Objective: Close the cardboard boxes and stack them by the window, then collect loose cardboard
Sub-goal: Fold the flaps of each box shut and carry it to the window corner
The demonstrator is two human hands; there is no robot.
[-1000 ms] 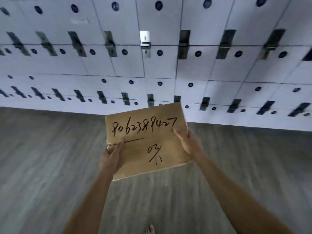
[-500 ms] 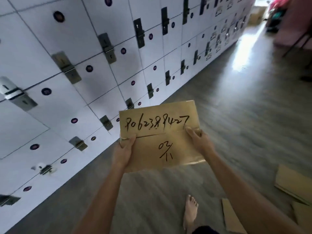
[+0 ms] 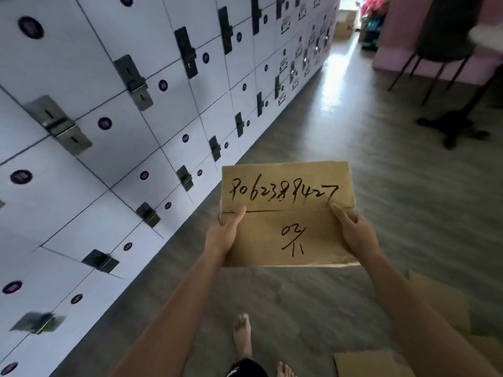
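I carry a closed brown cardboard box [image 3: 288, 213] in front of me, its top marked with black handwritten digits. My left hand [image 3: 223, 232] grips its left side with the thumb lying on top. Gripping the right side is my right hand [image 3: 353, 232], thumb on the lid near the flap seam. Loose flat cardboard pieces [image 3: 362, 364] lie on the floor at the lower right, partly hidden by my right arm. More cardboard boxes [image 3: 344, 25] stand far off at the bright end of the corridor.
A wall of white lockers [image 3: 114, 148] with dark latches runs along the left. The grey wood-look floor [image 3: 340, 118] stretches ahead. A black chair [image 3: 446, 44] and a dark stand base [image 3: 457, 129] are at the right by a pink wall. My bare feet show below.
My view has swung right, from facing the lockers to looking down the corridor. The box stays held in both hands. Floor cardboard and the chair have come into view.
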